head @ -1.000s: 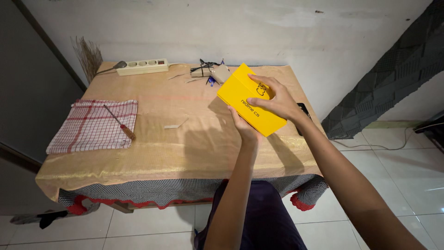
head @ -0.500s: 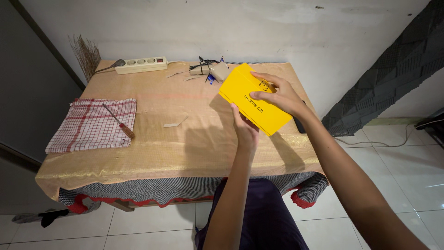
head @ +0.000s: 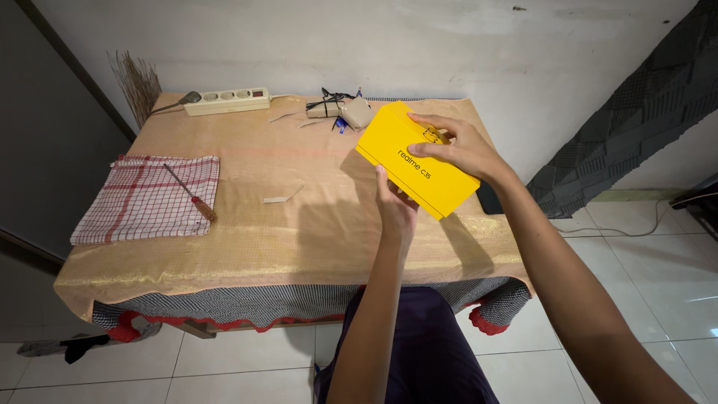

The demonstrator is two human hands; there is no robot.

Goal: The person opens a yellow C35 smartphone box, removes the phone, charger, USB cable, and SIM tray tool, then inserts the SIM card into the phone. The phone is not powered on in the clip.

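Yellow box [head: 410,161] held above table [head: 314,239]: left hand [head: 394,206] cupped beneath, right hand [head: 458,148] gripping top.

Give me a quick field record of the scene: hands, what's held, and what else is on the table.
held item: yellow box, tilted, lifted above the table
left hand: under the box's near edge, supporting it
right hand: fingers spread on the box's top face
table: tan cloth cover
left side: red checked cloth with a screwdriver lying on it
far edge: power strip, bundle of cables
centre: small pale strip
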